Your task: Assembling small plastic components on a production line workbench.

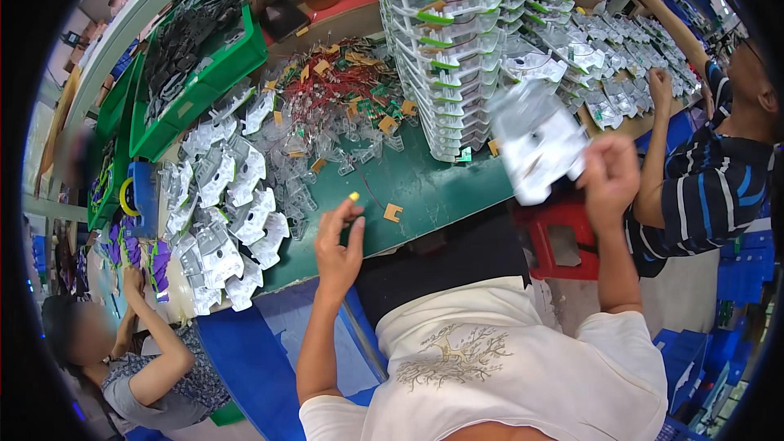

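My right hand [610, 180] grips the lower right edge of a white plastic housing [535, 139], which is smeared by motion and held off the bench's front edge. Over the front of the green bench top [327, 255], my left hand [339, 247] is held with thumb and fingers apart and nothing in it. A small yellow tip [354, 196] shows at the end of one of its fingers. Just right of those fingers, an orange notched piece [393, 212] lies on the bench with a thin wire running up from it.
Tall stacks of white-and-green housings [441, 65] stand at the back. White housings [220, 253] cover the bench's left; clear plastic parts and red-wired pieces [335, 82] are heaped mid-bench. Green crates [200, 98] hold dark parts. Co-workers sit left and right; a red stool [563, 237] stands right.
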Motion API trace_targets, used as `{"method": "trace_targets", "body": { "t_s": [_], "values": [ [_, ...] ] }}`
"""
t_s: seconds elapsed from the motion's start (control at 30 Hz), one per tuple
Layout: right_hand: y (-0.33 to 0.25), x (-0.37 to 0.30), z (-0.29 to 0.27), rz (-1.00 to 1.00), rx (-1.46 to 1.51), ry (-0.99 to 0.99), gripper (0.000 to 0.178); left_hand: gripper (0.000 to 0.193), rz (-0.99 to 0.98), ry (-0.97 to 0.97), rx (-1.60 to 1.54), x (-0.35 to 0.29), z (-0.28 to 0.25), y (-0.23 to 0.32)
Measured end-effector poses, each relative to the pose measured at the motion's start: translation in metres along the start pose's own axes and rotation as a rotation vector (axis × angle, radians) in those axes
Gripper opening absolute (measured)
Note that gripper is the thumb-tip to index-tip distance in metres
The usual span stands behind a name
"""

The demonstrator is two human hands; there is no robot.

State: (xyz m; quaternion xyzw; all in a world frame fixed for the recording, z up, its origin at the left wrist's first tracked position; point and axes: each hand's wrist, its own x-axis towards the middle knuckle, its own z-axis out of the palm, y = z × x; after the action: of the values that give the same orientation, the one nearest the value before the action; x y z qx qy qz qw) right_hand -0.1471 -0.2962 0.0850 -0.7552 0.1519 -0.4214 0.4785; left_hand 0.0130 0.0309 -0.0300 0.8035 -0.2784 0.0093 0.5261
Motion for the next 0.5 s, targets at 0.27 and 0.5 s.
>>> {"method": "trace_targets", "body": {
  "t_s": [0.27,0.5],
  "values": [
    [0.049,0.134,-0.012,0.163,0.039,-0.111,0.019,0.033,0.131,-0.04,0.088,0.0,0.023,-0.011],
    [0.065,0.132,0.024,0.054,-0.161,0.038,0.022,0.029,0.107,0.02,0.105,-0.011,0.013,-0.012]
  ]
}}
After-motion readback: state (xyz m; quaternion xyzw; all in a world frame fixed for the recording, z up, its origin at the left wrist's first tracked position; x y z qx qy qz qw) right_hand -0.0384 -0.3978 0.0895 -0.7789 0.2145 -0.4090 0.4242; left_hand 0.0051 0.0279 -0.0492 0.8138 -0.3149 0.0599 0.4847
